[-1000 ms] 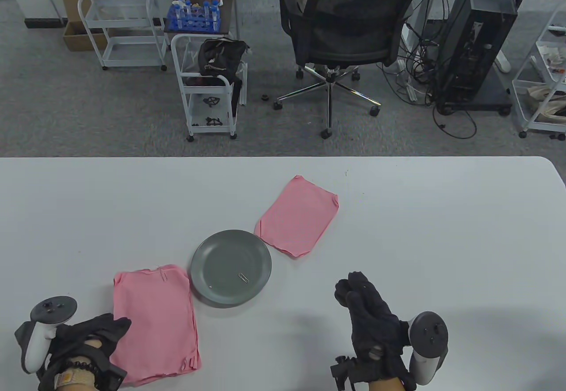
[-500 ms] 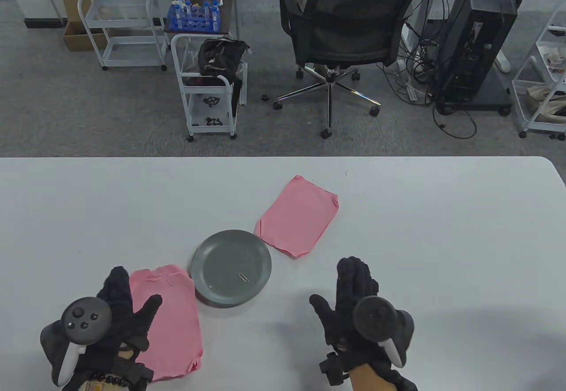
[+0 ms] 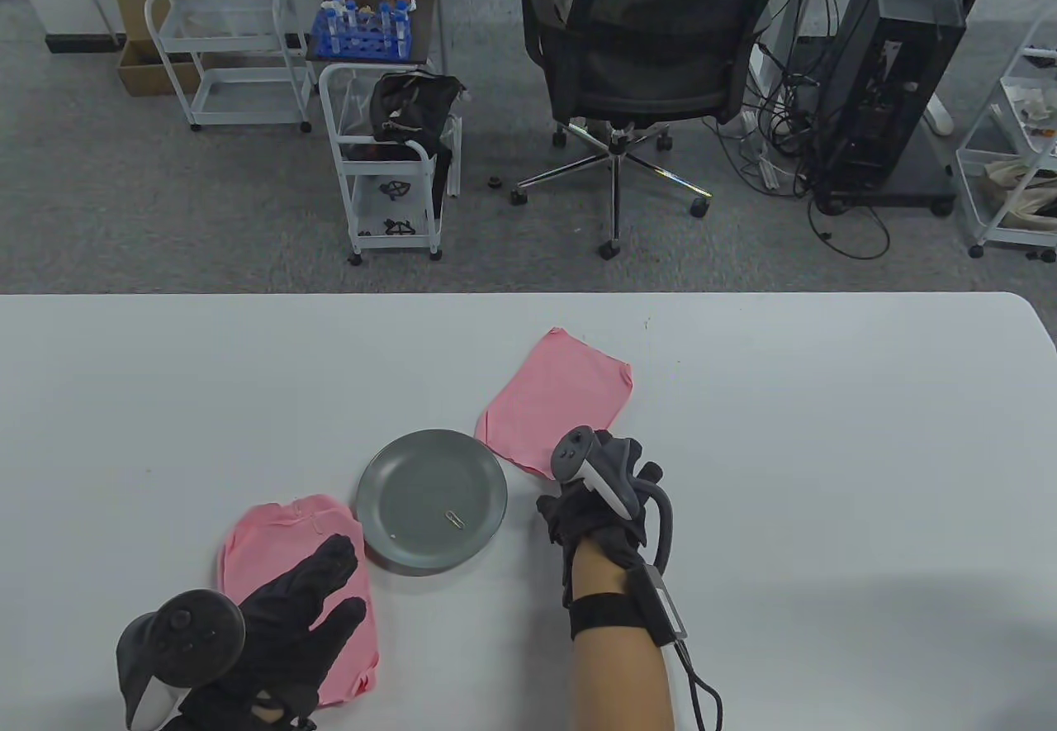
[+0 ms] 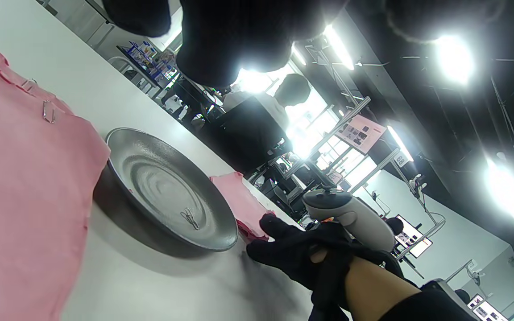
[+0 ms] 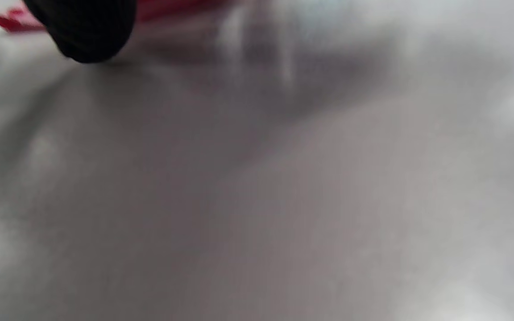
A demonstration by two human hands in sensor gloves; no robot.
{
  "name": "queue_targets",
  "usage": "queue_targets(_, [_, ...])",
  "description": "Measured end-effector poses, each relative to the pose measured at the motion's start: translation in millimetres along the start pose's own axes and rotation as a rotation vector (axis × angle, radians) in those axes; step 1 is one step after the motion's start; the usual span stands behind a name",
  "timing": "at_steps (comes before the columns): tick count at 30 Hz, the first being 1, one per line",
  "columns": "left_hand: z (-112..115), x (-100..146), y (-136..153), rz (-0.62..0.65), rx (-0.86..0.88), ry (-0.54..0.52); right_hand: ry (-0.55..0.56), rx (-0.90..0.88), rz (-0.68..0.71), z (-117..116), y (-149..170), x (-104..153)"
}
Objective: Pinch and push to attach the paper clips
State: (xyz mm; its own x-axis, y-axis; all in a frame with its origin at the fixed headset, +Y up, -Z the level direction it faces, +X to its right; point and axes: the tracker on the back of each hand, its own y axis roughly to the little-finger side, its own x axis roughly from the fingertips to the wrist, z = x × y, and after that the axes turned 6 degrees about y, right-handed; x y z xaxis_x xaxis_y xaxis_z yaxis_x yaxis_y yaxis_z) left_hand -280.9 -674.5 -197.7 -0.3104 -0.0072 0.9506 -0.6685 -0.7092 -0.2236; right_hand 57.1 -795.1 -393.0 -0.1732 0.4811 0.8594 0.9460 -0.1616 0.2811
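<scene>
One clip (image 3: 453, 519) sits loose in the plate (image 3: 388, 545) near the table's front edge, tiny, stiff and slippery, so I'd pinch its long sides. My left hand (image 3: 285, 615) lies spread on the pink stack (image 3: 272, 529); right hand (image 3: 599, 500) reaches the far stack (image 3: 561, 396), grip hidden

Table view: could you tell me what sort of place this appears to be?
Probably a lab or office workspace: a white table faces a mesh office chair, a computer tower with tangled cables, and a rack of blue-capped tubes on a cart.
</scene>
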Motion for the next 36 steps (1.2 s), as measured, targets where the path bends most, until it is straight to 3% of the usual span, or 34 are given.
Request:
queue_targets(3, [1, 0, 2, -0.005, 0.004, 0.020, 0.048, -0.087, 0.022, 2, 3, -3])
queue_targets(8, [3, -2, 4, -0.008, 0.005, 0.032, 0.409, 0.095, 0.002, 19, 11, 21])
queue_targets(10, [3, -3, 7, -0.017, 0.007, 0.036, 0.426, 0.011, 0.074, 30, 20, 33])
queue_targets(14, [5, -6, 11, -0.019, 0.022, 0.047, 0.459, -0.277, 0.155, 65, 44, 75])
queue_targets(16, [8, -8, 12, -0.011, 0.025, 0.058, 0.475, -0.389, 0.241, 87, 57, 108])
queue_targets(21, [15, -9, 11, 0.009, 0.022, 0.054, 0.501, -0.546, 0.509, 106, 75, 184])
queue_targets(23, [16, -9, 8, 0.039, 0.019, 0.045, 0.457, -0.560, 0.604, 103, 77, 207])
queue_targets(26, [21, -10, 4, 0.114, 0.011, 0.063, 0.265, -0.528, 0.765, 90, 75, 231])
queue_targets(29, [31, -16, 4, 0.197, 0.085, 0.174, 0.242, -0.574, 0.890, 78, 70, 242])
queue_targets(36, [58, -29, 5, 0.274, 0.384, 0.385, 0.099, -0.725, 0.989, 40, 60, 224])
